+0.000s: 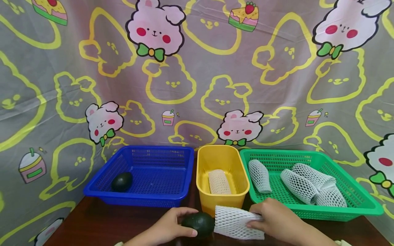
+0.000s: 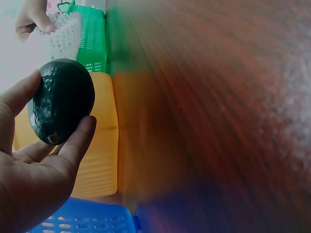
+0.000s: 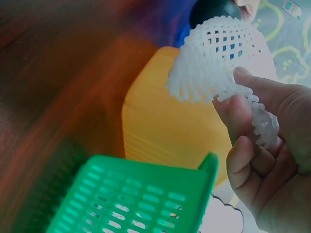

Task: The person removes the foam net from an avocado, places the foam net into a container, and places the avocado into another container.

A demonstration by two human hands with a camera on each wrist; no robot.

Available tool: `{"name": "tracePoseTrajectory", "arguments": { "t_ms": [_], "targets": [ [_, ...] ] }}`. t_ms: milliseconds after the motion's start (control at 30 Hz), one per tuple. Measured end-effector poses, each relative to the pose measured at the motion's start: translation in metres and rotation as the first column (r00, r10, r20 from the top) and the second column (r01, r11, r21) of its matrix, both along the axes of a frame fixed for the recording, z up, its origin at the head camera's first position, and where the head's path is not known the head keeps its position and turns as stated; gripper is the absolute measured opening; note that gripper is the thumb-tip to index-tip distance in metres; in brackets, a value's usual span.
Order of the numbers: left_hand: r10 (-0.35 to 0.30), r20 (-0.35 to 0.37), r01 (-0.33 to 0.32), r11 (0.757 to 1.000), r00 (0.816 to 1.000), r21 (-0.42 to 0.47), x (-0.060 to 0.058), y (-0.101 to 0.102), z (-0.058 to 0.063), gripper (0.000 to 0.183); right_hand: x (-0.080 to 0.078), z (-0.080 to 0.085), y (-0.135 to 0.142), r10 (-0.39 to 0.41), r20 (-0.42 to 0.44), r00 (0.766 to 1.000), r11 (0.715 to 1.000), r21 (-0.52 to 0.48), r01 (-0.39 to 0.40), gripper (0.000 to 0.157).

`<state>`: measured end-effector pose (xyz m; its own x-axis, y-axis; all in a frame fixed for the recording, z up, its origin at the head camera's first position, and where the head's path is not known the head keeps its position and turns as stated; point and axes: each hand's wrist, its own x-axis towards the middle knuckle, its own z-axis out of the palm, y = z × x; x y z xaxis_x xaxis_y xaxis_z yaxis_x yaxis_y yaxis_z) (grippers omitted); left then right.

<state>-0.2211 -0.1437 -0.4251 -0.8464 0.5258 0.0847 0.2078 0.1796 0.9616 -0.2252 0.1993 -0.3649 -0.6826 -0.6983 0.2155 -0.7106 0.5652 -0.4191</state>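
Observation:
Between the thumb and fingers of my left hand (image 1: 172,223) is a dark green avocado (image 1: 199,224), also plain in the left wrist view. My right hand (image 1: 274,218) pinches a white foam net sleeve (image 1: 235,222) at its right end, bunching the mesh there. The sleeve's wide left end faces the avocado at very close range; whether they touch I cannot tell. In the right wrist view the mesh (image 3: 218,58) flares out from the pinching thumb and fingers, with part of the avocado (image 3: 214,10) behind it.
A blue basket (image 1: 138,198) on the left holds another avocado (image 1: 122,181). In the middle stands a yellow bin (image 1: 223,201) with a net-covered item (image 1: 219,182) inside. On the right, a green basket (image 1: 323,212) contains several foam sleeves (image 1: 300,184). A patterned cloth (image 1: 197,102) hangs behind.

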Motion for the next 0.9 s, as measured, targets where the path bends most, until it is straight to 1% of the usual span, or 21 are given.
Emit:
{"name": "tracePoseTrajectory", "arguments": {
  "t_ms": [100,200,333,400,467,533,633,733,800,900],
  "targets": [
    [0.006,-0.015,-0.006,1.0,1.0,-0.004,0.0,-0.001,0.001,0.053,0.003,0.005,0.004,0.008,0.003,1.0,1.0,-0.028,-0.008,0.016],
    [0.012,-0.026,-0.012,1.0,1.0,-0.004,0.001,-0.003,0.001,0.053,0.005,0.01,0.007,0.032,0.039,0.999,0.996,-0.084,-0.029,0.016],
    [0.013,-0.027,-0.013,1.0,1.0,0.01,0.001,-0.007,0.0,0.053,0.008,0.018,0.005,0.071,0.12,0.99,0.984,-0.169,-0.05,0.013],
    [0.013,-0.025,-0.013,1.0,1.0,0.015,0.001,-0.008,0.0,0.053,0.009,0.022,0.004,0.079,0.14,0.987,0.98,-0.195,-0.051,0.012],
    [0.013,-0.021,-0.013,1.0,1.0,0.018,0.002,-0.008,0.001,0.053,0.008,0.027,0.002,0.069,0.139,0.988,0.978,-0.204,-0.04,0.011],
    [0.012,-0.007,-0.012,1.0,1.0,0.019,0.002,-0.008,0.002,0.053,0.008,0.031,0.0,0.043,0.137,0.99,0.98,-0.2,-0.015,0.012],
    [0.012,0.011,-0.013,1.0,1.0,0.016,0.002,-0.009,0.004,0.053,0.006,0.038,-0.003,-0.014,0.145,0.989,0.98,-0.196,0.042,0.015],
    [0.017,0.019,-0.017,1.0,1.0,0.006,0.002,-0.009,0.005,0.054,0.004,0.044,-0.007,-0.066,0.157,0.985,0.973,-0.21,0.099,0.019],
    [0.019,0.014,-0.019,1.0,1.0,-0.004,0.002,-0.01,0.005,0.054,0.002,0.048,-0.01,-0.105,0.184,0.977,0.963,-0.227,0.146,0.02],
    [0.016,0.014,-0.016,1.0,1.0,-0.007,0.002,-0.01,0.004,0.053,-0.004,0.052,-0.017,-0.169,0.228,0.959,0.943,-0.245,0.224,0.024]
  ]
}}
